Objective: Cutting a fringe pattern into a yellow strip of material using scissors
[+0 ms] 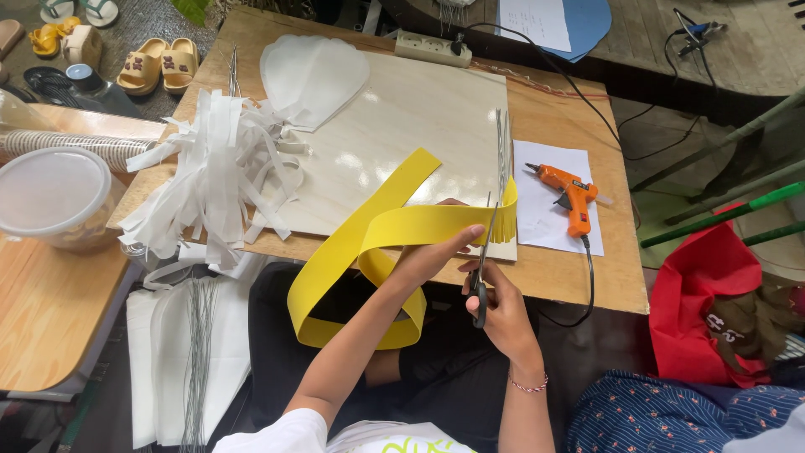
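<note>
On the wooden table point(579, 277) lies a pale plywood board point(419, 126), smooth and square-cornered, serving as the work surface. Across its near edge runs a long yellow foam strip point(352, 252), matte and flexible, looped down over the lap and back up. Progress, judged from the strip: only the short end near the scissors shows a fringe of fine parallel cuts; the long remainder is uncut. Left of the board sits a loose heap of white cut strips point(210, 176), limp and curled, with white petal-shaped sheets point(310, 75) beyond. Thin grey wires point(501, 143) lie straight along the board's right edge; an orange glue gun point(570, 197) rests on white paper point(545, 168). Left hand point(432, 252) pinches the yellow strip flat between thumb and fingers. Right hand point(503, 306) is closed through the handles of the scissors point(482, 268), blades slightly parted at the fringe.
</note>
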